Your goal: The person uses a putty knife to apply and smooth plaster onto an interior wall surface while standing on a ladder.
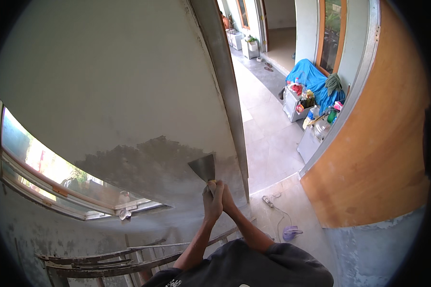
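Observation:
A wide-bladed scraper (204, 167) rests its dark flat blade against the wall (129, 95), where the pale coating gives way to a rough-edged grey patch (143, 160). My left hand (212, 203) is closed round the scraper's handle in front. Just behind it, my right hand (227, 198) is closed at the same handle, its fingers partly covered by the left. Both forearms reach up from below, close together at the wrists. Most of the handle is hidden inside the hands.
A window (52, 167) opens low on the left. Below it stands a worn wooden ladder (115, 268). A power strip (267, 202) and a small purple fan (290, 233) lie on the floor. Past the doorway, a blue cloth (313, 81) covers something beside cluttered white boxes (292, 103). An orange-brown wall (368, 153) curves right.

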{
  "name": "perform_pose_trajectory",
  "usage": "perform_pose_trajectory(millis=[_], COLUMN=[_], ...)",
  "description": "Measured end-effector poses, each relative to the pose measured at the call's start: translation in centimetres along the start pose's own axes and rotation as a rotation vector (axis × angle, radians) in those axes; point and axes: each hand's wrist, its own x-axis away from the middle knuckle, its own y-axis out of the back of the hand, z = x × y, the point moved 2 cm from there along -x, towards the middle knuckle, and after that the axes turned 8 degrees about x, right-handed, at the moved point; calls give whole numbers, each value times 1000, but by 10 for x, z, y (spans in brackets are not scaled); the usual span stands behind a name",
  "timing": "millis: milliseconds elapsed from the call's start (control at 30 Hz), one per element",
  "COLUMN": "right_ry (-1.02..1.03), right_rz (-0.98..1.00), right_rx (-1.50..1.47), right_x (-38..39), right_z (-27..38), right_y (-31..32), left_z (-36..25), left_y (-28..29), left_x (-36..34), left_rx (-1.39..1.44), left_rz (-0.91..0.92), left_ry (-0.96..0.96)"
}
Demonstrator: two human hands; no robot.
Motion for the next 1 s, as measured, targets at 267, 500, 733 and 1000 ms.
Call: perform_pose_trajectory(millis=[267,500,733,1000], right_ry=[51,40,429,63], right_rz=[-8,-43,57,-29], right_rx=[14,82,551,-19], right_x=[-5,-8,-18,-8], right_z=[12,0,-50,18], right_y=[3,3,-22,1], left_z=[-19,-12,-1,-19], left_y=[-2,-6,-3,-3], left_x=[-4,-5,-1,-8], left_rx=[27,10,33,-9], left_rz=[15,-19,22,-10], left_ry=[8,0,23,-63])
